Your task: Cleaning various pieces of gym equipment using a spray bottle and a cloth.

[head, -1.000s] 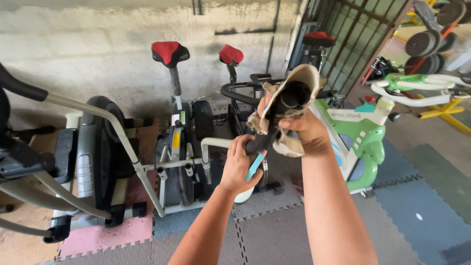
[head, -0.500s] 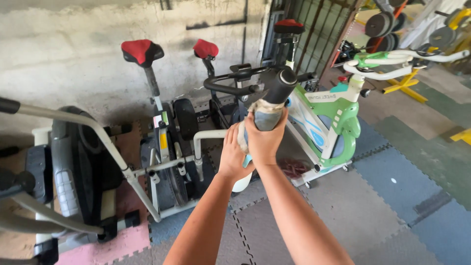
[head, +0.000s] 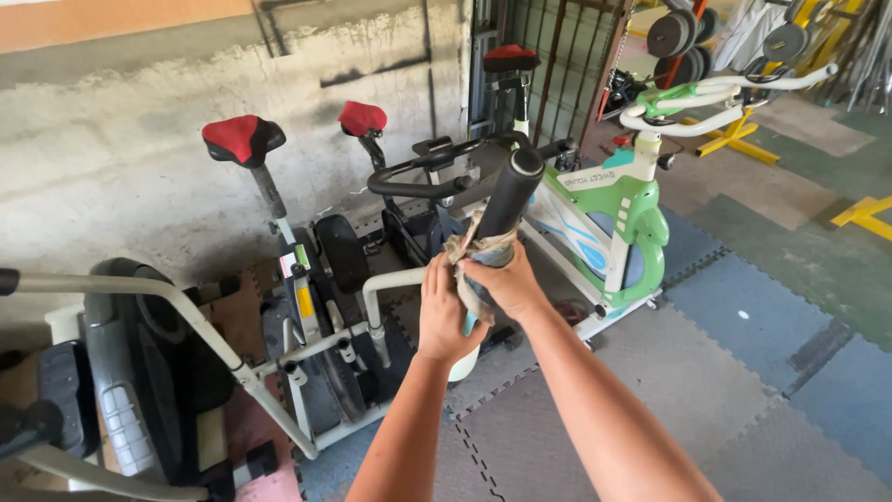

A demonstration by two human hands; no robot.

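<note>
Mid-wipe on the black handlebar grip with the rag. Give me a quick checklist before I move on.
1. Right hand wraps the rag around the black handlebar grip: ok.
2. Left hand braces the bar below: ok.
3. Rag covers the grip's top end: not ok, top bare.
4. Grip surface clean: cannot tell.
5. Green and white exercise bike stands apart from both arms: ok.

Two hands are up front: the left hand (head: 449, 311) and the right hand (head: 506, 284), with one beige cloth (head: 466, 249) around one black handlebar grip (head: 509, 195). Three red saddles: at ten o'clock (head: 242, 138), at eleven (head: 361, 118) and at twelve (head: 510, 58). One green-and-white spin bike (head: 621, 209) at one o'clock. Two yellow frames, at two o'clock (head: 734, 139) and three o'clock (head: 864, 214).
</note>
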